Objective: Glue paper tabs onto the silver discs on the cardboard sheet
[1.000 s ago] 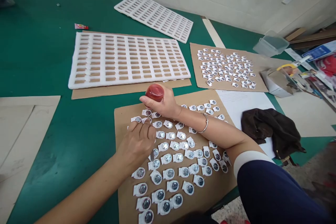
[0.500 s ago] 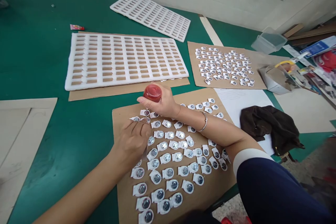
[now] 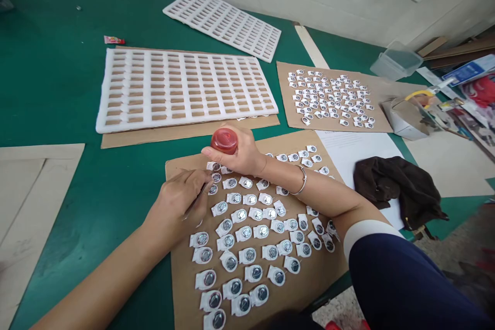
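Note:
My right hand (image 3: 247,152) is closed around a small red bottle (image 3: 224,141), its round end facing up toward me. It is held over the top edge of the near cardboard sheet (image 3: 301,289). My left hand (image 3: 174,201) pinches a thin metal tool that looks like tweezers (image 3: 196,200), with its tip close to the small parts at the sheet's upper left. Rows of these small white tabs with round silvery discs (image 3: 243,232) cover the sheet. Some of them are hidden beneath my hands and right forearm.
Behind lie two white foam trays with slots (image 3: 147,90), (image 3: 232,20). Another cardboard sheet with similar parts (image 3: 328,95) sits at the back right. A dark cloth (image 3: 398,191), white paper (image 3: 344,147), an open box (image 3: 406,116) and a clear container (image 3: 398,59) are to the right.
My left hand has shifted left and turned, so the thin tool now shows and more parts are uncovered. My right hand with the red bottle has barely moved.

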Demonstrator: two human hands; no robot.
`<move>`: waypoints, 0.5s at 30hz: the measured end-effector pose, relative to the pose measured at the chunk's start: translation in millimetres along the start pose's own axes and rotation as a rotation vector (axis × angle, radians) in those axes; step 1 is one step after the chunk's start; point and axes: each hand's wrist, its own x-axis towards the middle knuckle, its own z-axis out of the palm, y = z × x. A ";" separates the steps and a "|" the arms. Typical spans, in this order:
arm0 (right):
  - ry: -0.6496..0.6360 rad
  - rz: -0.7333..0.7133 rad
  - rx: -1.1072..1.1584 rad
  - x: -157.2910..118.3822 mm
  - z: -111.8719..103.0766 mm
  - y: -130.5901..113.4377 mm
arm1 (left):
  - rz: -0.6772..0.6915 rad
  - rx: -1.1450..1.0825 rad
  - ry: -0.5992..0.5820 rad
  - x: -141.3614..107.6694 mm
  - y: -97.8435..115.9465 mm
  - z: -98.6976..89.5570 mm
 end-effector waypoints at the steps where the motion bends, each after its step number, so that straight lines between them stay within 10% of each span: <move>1: -0.006 -0.004 0.003 -0.2 -0.2 -0.4 | 0.001 -0.001 0.000 0.0 0.0 0.0; 15: -0.062 0.023 -0.001 1.4 -0.2 -3.9 | -0.233 -0.158 -0.117 14.0 -4.2 -14.0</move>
